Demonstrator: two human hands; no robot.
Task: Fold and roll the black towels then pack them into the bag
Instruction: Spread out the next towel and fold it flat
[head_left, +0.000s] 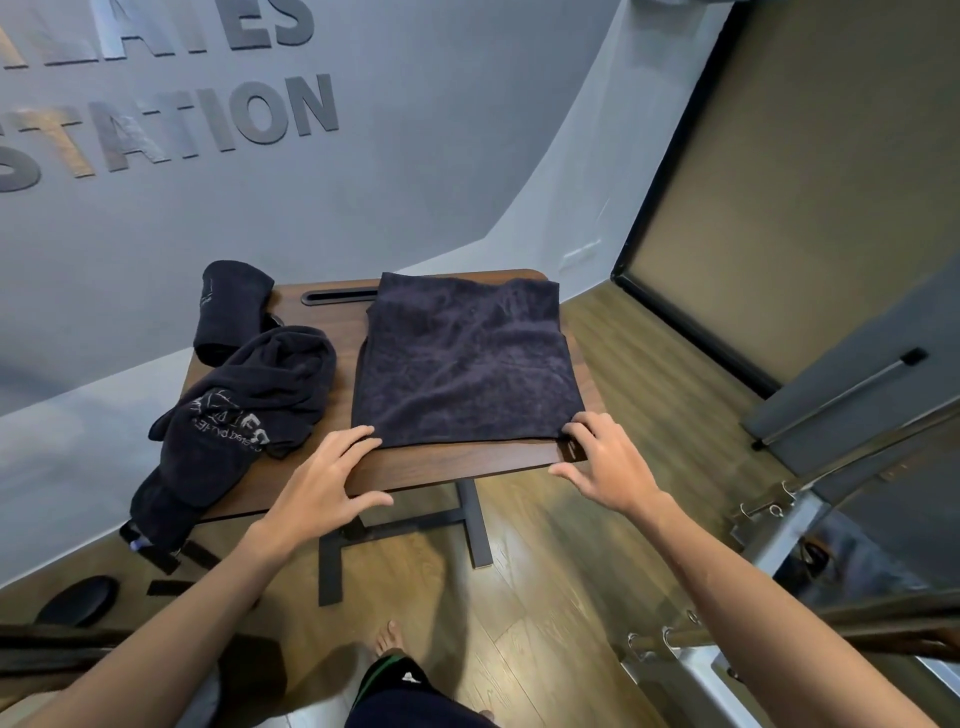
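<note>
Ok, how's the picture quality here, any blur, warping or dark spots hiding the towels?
Head view: strong wide-angle warping bends the wall and floor edges; the folded towel is sharp enough to show its pile; the crumpled towel and rolled towel lose fold detail in black; right-edge metal fittings look smeared; both hands are sharp.

I see a black towel (465, 364) folded flat at the table's right half. At nine o'clock from it lies a crumpled printed one (249, 405); a rolled one (228, 312) sits at ten o'clock.
</note>
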